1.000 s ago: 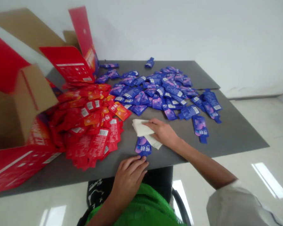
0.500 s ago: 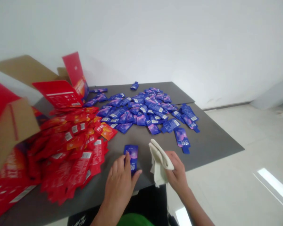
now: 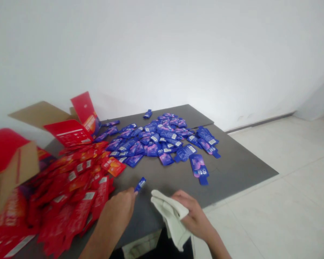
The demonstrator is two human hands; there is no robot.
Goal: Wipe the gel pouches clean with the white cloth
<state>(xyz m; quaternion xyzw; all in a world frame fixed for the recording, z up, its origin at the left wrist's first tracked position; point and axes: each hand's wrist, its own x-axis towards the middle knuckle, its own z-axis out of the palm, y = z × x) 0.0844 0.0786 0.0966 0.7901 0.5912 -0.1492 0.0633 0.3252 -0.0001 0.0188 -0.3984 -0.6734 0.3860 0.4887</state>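
Note:
My left hand (image 3: 123, 205) is closed around a blue-purple sachet (image 3: 140, 185), whose end pokes out past the fingers, held just over the grey table (image 3: 148, 212). To its right, my right hand (image 3: 190, 213) grips a folded cream cloth (image 3: 171, 216) that hangs down over the table's front edge. Beyond both hands lies a loose heap of blue sachets (image 3: 153, 138). One blue sachet (image 3: 199, 168) rests apart, nearer to my right hand. On the left, close to my left forearm, red sachets (image 3: 78, 187) are piled up.
Open red cardboard boxes (image 3: 70, 132) stand at the left with flaps spread, one (image 3: 14, 187) nearer to me. A white wall (image 3: 178, 54) runs behind the table. Pale floor tiles (image 3: 259, 212) show beyond the table's right edge.
My left hand lay over the blue sachet on the table; now the sachet is picked up in it. My right hand with the cloth has shifted left and down. The camera view has tilted up.

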